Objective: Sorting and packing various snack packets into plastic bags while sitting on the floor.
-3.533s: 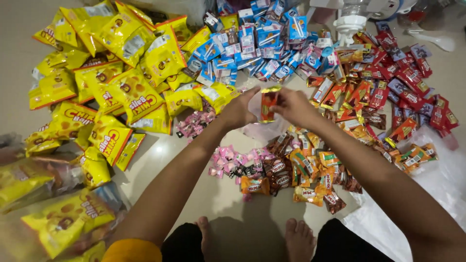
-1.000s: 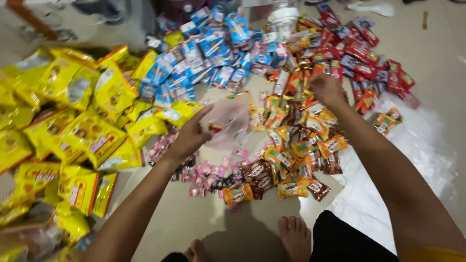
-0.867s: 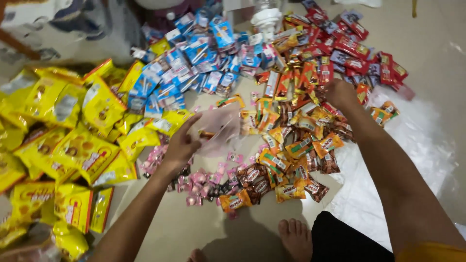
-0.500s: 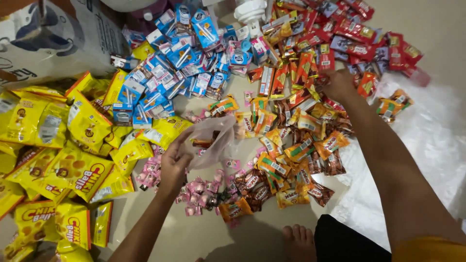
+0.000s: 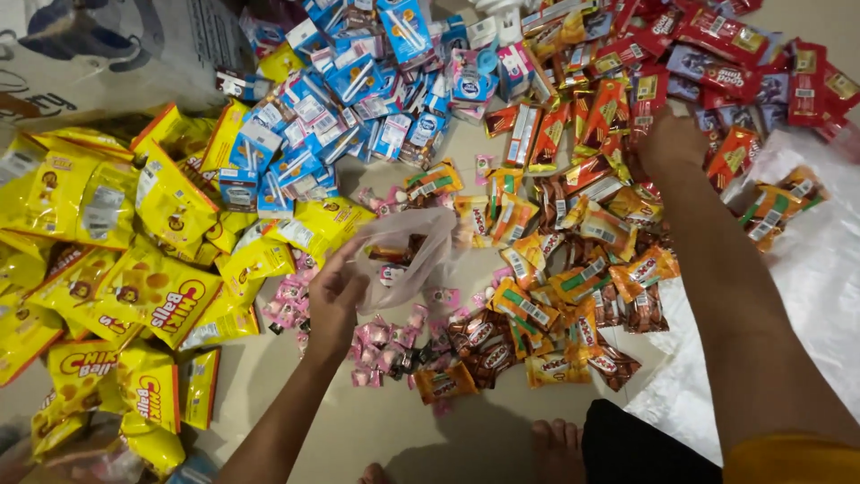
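My left hand (image 5: pixel 336 291) grips the rim of a small clear plastic bag (image 5: pixel 408 251) with a few wrapped snacks inside, held over the floor near the pink candies (image 5: pixel 381 336). My right hand (image 5: pixel 670 142) reaches far out and presses down into the pile of red and orange snack wrappers (image 5: pixel 596 116); its fingers are curled among them, and whether they hold one is hidden. Orange and brown wrapped bars (image 5: pixel 555 278) lie between both arms.
Yellow snack bags (image 5: pixel 134 269) fill the left side. Blue and white small drink cartons (image 5: pixel 349 99) are heaped at the top middle. A white plastic sheet (image 5: pixel 806 278) lies on the right. My bare feet (image 5: pixel 555 448) show at the bottom on the beige floor.
The orange bar held in both hands earlier is gone from them. My right hand has stretched out to the red wrapper pile, while my left keeps the bag, now lower and closer.
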